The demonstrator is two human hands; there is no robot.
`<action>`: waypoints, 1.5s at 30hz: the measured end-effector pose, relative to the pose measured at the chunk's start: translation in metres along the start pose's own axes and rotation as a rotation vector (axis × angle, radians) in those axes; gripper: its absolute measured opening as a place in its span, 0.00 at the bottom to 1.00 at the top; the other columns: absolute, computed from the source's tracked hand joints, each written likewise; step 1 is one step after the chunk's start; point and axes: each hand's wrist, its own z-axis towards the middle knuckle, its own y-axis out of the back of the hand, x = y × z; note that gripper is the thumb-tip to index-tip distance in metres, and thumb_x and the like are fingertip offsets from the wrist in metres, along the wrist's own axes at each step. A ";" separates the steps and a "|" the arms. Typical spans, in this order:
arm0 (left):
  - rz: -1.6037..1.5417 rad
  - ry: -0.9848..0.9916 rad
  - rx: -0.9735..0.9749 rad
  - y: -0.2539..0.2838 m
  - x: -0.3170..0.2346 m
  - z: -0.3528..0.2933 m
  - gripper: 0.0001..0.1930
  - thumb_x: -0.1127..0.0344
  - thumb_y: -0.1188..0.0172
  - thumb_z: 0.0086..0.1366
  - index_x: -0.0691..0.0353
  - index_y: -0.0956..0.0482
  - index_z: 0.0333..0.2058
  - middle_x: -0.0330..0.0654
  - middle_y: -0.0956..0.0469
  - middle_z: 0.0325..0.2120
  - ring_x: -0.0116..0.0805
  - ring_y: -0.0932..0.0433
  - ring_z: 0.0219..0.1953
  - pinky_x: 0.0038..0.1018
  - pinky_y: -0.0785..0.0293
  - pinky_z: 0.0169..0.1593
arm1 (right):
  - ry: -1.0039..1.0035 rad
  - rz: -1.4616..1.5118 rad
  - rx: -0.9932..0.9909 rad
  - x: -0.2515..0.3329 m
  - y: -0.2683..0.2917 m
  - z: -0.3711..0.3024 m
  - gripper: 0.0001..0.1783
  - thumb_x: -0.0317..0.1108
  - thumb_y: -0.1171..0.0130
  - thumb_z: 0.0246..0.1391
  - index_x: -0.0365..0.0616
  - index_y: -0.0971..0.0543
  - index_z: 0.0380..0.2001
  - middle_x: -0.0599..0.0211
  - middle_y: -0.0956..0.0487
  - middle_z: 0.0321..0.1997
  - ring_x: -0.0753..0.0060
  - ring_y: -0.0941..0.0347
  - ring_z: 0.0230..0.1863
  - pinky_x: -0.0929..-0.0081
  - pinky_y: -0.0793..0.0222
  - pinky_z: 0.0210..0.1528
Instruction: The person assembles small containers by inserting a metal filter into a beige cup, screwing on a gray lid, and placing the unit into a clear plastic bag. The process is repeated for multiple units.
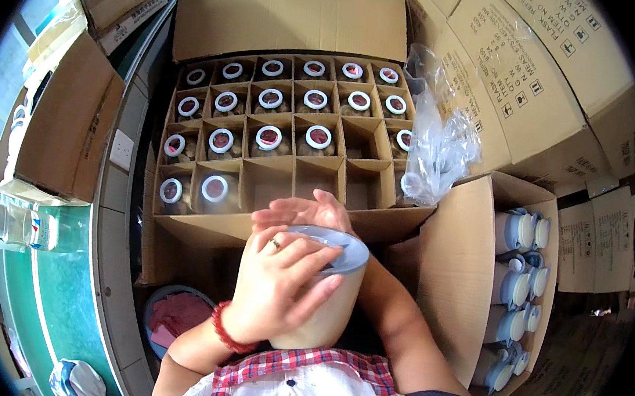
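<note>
Green shows at your far left on the desk, with an open carton on it; below its right edge sits a tub of red cloth. Next comes the divided box: most of its cells hold white-ringed bottles, its two middle rows complete, while four cells toward the near right show none. In front of it, upright by your lap, is the cream jug with a grey rim. Your left fingers lie spread over that rim; you cannot tell whether they grip. Your right fingers are extended and loose behind it. This jug looks unfinished, with no lid visible on it. A clear bag covers the divided box's right corner. At far right, the side box already holds lidded jugs, seemingly the finished ones.
</note>
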 end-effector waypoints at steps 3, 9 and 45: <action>-0.109 -0.017 0.112 0.004 0.008 -0.001 0.09 0.66 0.36 0.55 0.61 0.16 0.34 0.42 0.18 0.36 0.43 0.23 0.46 0.36 0.33 0.56 | 0.019 -0.084 -0.005 0.005 -0.026 -0.009 0.41 0.60 0.58 0.61 0.35 0.38 0.63 0.37 0.35 0.64 0.43 0.38 0.65 0.52 0.46 0.69; -1.487 -0.260 0.055 -0.049 0.150 -0.029 0.15 0.57 0.44 0.66 0.62 0.15 0.30 0.47 0.17 0.34 0.60 0.33 0.59 0.56 0.55 0.67 | -0.041 -1.425 -0.397 0.023 -0.102 -0.059 0.38 0.56 0.61 0.67 0.31 0.37 0.63 0.49 0.29 0.61 0.61 0.36 0.65 0.66 0.44 0.66; -0.897 0.584 -0.244 -0.045 0.033 -0.121 0.09 0.67 0.50 0.71 0.66 0.25 0.35 0.44 0.23 0.27 0.31 0.24 0.29 0.26 0.28 0.34 | -0.555 -2.309 -0.183 -0.009 -0.274 -0.059 0.19 0.50 0.49 0.62 0.43 0.25 0.39 0.58 0.22 0.40 0.57 0.26 0.46 0.61 0.39 0.51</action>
